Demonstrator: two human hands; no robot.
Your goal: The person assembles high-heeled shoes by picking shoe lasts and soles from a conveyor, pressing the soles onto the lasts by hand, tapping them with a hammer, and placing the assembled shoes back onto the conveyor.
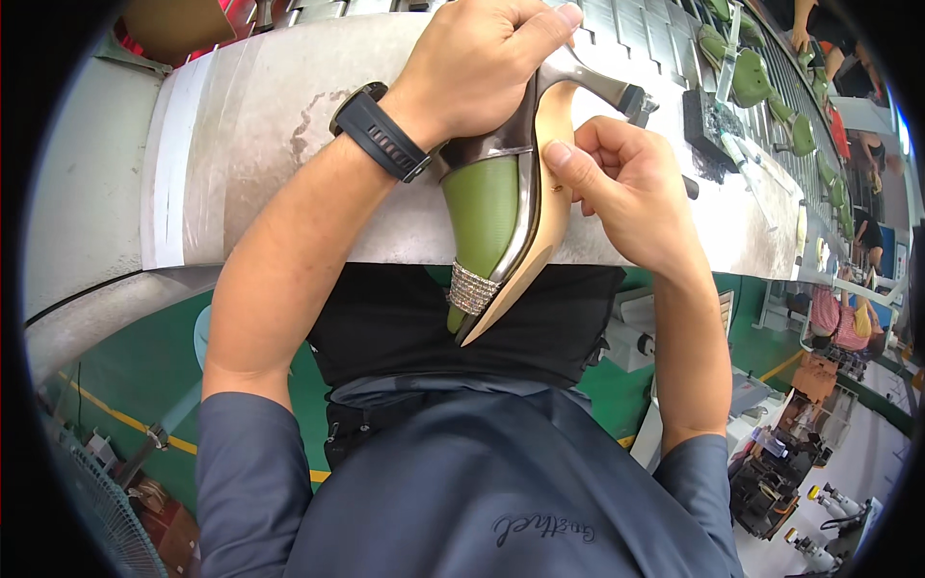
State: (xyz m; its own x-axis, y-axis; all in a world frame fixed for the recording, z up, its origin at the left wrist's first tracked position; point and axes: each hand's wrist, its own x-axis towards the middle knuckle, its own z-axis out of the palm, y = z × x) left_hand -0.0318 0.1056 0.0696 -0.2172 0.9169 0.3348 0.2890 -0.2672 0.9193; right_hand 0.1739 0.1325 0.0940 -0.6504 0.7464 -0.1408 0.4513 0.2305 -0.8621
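Note:
A high-heeled shoe (501,222) on a green last is held sideways above the edge of a grey workbench (260,125). It has a tan sole, a metallic upper and a sparkly band near the toe. My left hand (482,63) grips the heel end from above; a black watch sits on that wrist. My right hand (621,188) holds the shoe's side, with the thumb pressed onto the tan sole. The toe points down toward my lap.
Several more green lasts (752,77) line the conveyor at the upper right, where other people's hands (800,39) work. A dark tray (708,125) lies on the bench. A fan (106,511) stands at lower left, machines at lower right.

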